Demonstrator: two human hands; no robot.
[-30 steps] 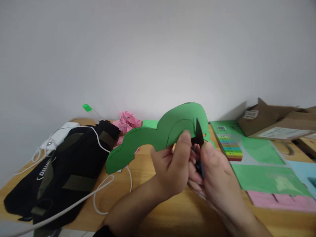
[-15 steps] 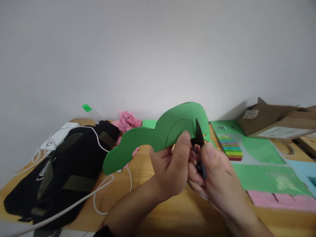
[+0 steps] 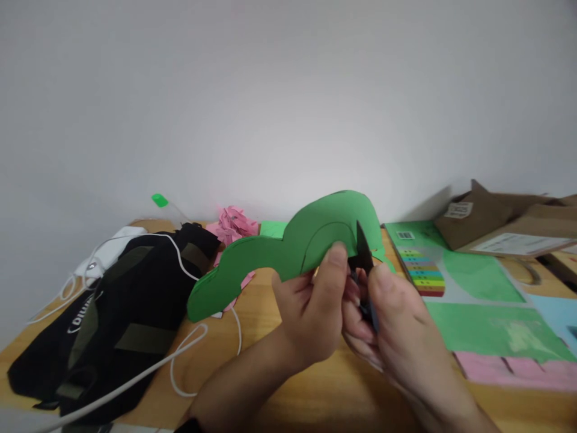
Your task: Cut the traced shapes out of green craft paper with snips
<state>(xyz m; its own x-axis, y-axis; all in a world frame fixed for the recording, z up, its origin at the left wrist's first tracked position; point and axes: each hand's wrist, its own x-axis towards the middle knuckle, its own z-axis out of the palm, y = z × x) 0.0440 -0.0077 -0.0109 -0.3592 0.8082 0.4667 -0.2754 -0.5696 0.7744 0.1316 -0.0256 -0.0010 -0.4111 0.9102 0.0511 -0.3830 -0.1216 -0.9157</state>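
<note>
A piece of green paper (image 3: pixel 256 255) with a wavy, cut outline is held up over the table, a curved pencil-like line drawn on its face. My left hand (image 3: pixel 311 313) pinches its lower edge, thumb in front, just left of the blades. In my right hand (image 3: pixel 401 319) are dark-bladed scissors (image 3: pixel 363 245), their tips pointing up and one blade lying across the front of the paper near its right end. My fingers cover most of the scissors' handles.
A black bag (image 3: pixel 135 313) and a white cable (image 3: pixel 135 379) lie on the left. Crumpled pink paper (image 3: pixel 232 224) sits by the wall. On the right are a green paper pack (image 3: pixel 482 276), pink strips (image 3: pixel 518 368), light blue paper (image 3: pixel 556 313) and a brown cardboard box (image 3: pixel 509 222).
The paper and both hands keep nearly the same pose. The scissors' blade has shifted only slightly against the paper, and the whole view has moved a little.
</note>
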